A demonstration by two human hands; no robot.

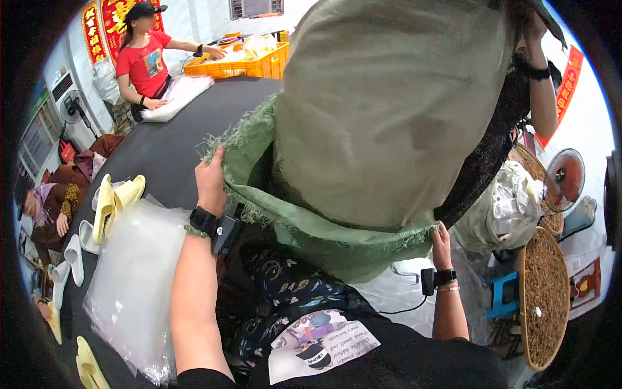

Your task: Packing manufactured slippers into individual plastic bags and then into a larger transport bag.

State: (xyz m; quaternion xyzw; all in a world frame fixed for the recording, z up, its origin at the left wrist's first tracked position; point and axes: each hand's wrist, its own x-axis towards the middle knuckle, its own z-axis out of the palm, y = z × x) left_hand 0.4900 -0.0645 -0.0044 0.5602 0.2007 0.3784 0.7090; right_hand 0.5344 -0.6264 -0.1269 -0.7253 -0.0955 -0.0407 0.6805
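A green woven sack (337, 241) with a frayed rim is stretched wide in front of me. My left hand (210, 180) is closed on its left edge. On the right, my right hand (442, 247) grips the opposite edge. A large, rounded grey-tan thing (389, 110) with a smooth surface fills the mouth of the sack, its lower end inside the rim. I cannot make out exactly what it is. Black material (483, 172) shows along its right side. Another person's hand (534, 39) is at its upper right; that person's body is mostly hidden.
Clear plastic bags (133, 285) lie left on the dark table (175, 152), near yellow slippers (116, 201) and white slippers (74, 259). A person in red (148, 65) stands by an orange crate (272, 63). Another sits far left. Right are a stuffed sack (508, 204), round tray (543, 298) and blue stool (503, 295).
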